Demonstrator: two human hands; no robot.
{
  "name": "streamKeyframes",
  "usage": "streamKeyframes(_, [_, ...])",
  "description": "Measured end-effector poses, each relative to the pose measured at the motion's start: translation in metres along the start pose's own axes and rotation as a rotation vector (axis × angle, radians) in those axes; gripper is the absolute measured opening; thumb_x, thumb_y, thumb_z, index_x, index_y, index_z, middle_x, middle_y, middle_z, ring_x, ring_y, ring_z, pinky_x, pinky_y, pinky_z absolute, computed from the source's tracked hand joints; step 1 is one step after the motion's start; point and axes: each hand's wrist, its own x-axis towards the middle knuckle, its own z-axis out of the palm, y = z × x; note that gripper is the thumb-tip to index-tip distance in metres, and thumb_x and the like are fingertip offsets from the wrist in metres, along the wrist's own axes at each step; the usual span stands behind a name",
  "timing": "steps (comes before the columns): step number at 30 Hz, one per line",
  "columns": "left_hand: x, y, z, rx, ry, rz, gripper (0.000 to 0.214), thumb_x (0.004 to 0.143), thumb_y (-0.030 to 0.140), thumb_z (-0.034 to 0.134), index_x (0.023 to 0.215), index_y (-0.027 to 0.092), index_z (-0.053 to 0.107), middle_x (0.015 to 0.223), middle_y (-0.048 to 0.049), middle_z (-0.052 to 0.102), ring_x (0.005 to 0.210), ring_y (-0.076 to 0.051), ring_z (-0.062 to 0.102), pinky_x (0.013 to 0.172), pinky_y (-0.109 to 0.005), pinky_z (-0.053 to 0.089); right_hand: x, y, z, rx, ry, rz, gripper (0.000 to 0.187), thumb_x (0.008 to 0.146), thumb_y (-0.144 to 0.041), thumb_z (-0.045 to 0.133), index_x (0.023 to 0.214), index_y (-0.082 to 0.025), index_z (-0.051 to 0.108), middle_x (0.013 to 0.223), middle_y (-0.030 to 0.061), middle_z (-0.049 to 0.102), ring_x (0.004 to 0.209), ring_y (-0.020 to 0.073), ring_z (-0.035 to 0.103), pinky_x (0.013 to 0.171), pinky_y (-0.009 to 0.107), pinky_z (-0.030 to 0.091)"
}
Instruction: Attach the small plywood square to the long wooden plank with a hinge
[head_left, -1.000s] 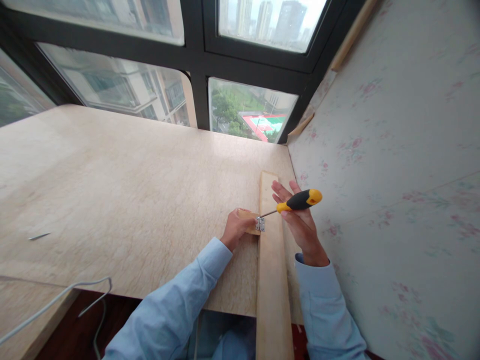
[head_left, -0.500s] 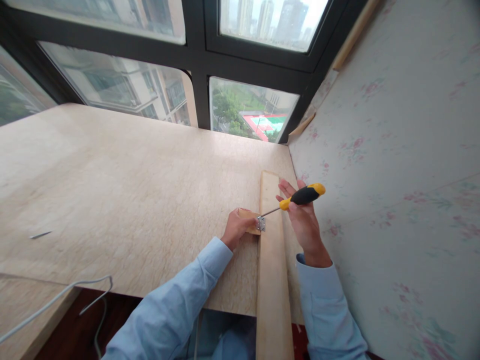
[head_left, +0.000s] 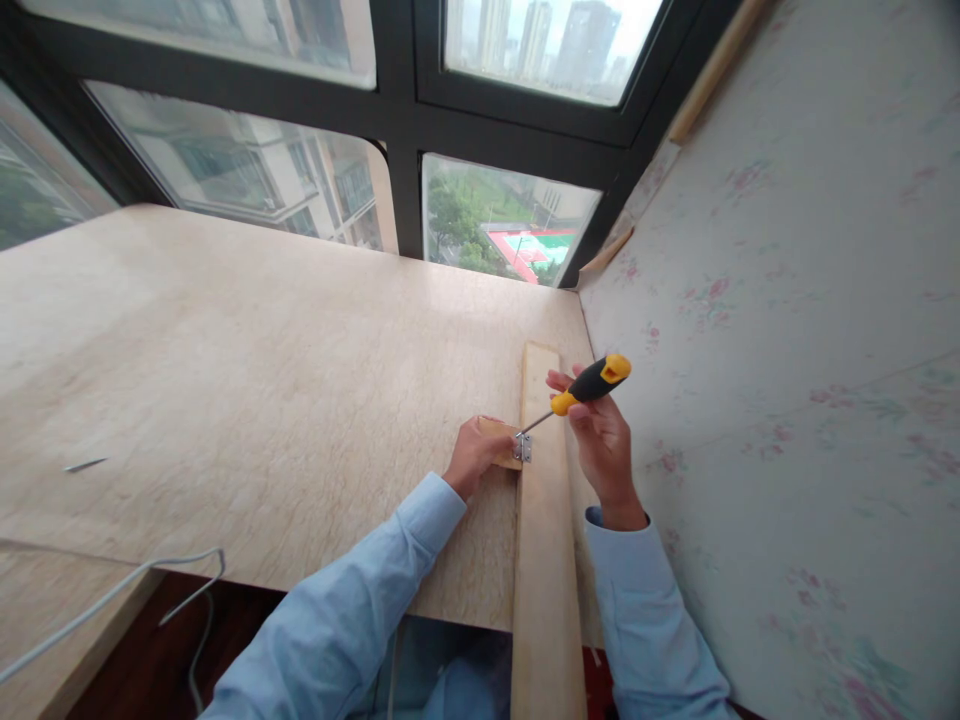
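Observation:
My right hand has its fingers around a screwdriver with a black and yellow handle. The shaft slants down to the left, and its tip meets a small metal hinge. One leaf of the hinge lies on a long wooden board, the other on a small wood block. My left hand grips that block against the board's left side, thumb close to the hinge. Whether a screw sits under the tip is too small to tell.
The board lies on a beige stone-patterned ledge and juts past its front edge. A thin pointed metal piece rests at far left. A white cable loops at lower left. Flowered wallpaper rises close on the right; dark-framed windows stand behind.
My right hand has shifted left and its fingers have curled closer around the screwdriver. The handle has swung left and stands a little steeper. My left hand, block and board stay put.

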Motion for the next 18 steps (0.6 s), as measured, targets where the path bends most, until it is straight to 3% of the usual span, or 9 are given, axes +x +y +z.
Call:
streamKeyframes(3, [0.0,0.0,0.0,-0.013,0.008,-0.002,0.03,0.057,0.008,0.076,0.082,0.017,0.061,0.07,0.0021,0.066,0.064,-0.015,0.064,0.056,-0.023,0.049,0.001,-0.007,0.001,0.11,-0.042,0.0,0.039,0.098,-0.043,0.055,0.135,-0.032,0.056,0.148,0.0055,0.054,0.138,0.0278,0.049,0.11,0.052,0.046])
streamKeyframes(5, [0.001,-0.001,0.0,-0.014,0.011,-0.004,0.031,0.056,0.008,0.076,0.081,0.017,0.061,0.069,0.002,0.066,0.063,-0.015,0.064,0.056,-0.023,0.049,0.002,-0.012,0.001,0.118,-0.03,0.003,0.039,0.096,-0.041,0.059,0.134,-0.032,0.056,0.148,0.0063,0.055,0.135,0.0278,0.053,0.108,0.051,0.047])
streamKeyframes(9, [0.002,-0.002,0.0,-0.021,0.01,0.002,0.031,0.056,0.007,0.076,0.082,0.016,0.061,0.069,0.0017,0.067,0.063,-0.015,0.064,0.056,-0.024,0.05,0.003,-0.007,0.0,-0.013,0.125,0.001,0.032,0.084,-0.037,0.075,0.112,-0.024,0.067,0.115,0.0073,0.074,0.104,0.026,0.072,0.093,0.046,0.058])
streamKeyframes(12, [0.001,-0.002,0.0,-0.018,0.005,0.006,0.031,0.057,0.008,0.076,0.082,0.017,0.061,0.07,0.0018,0.068,0.063,-0.015,0.065,0.056,-0.023,0.05,0.002,0.004,-0.002,-0.169,0.294,-0.058,0.037,0.07,-0.039,0.087,0.096,-0.021,0.067,0.092,0.0037,0.074,0.088,0.0245,0.072,0.087,0.044,0.059])
streamKeyframes(14, [0.001,-0.001,0.0,-0.014,0.012,0.005,0.03,0.056,0.007,0.076,0.081,0.017,0.062,0.07,0.0021,0.067,0.064,-0.015,0.065,0.056,-0.023,0.05,0.001,0.009,-0.004,-0.234,0.288,-0.085,0.041,0.073,-0.044,0.084,0.102,-0.021,0.067,0.094,0.0045,0.073,0.091,0.0247,0.07,0.089,0.044,0.058])
streamKeyframes(18, [0.0,0.001,0.001,-0.013,0.032,0.003,0.031,0.055,0.006,0.075,0.081,0.016,0.062,0.068,0.0025,0.067,0.062,-0.015,0.063,0.054,-0.023,0.049,-0.001,0.006,-0.002,-0.076,0.079,-0.055,0.048,0.094,-0.047,0.06,0.138,-0.029,0.051,0.134,0.0093,0.063,0.122,0.0259,0.062,0.1,0.046,0.053])
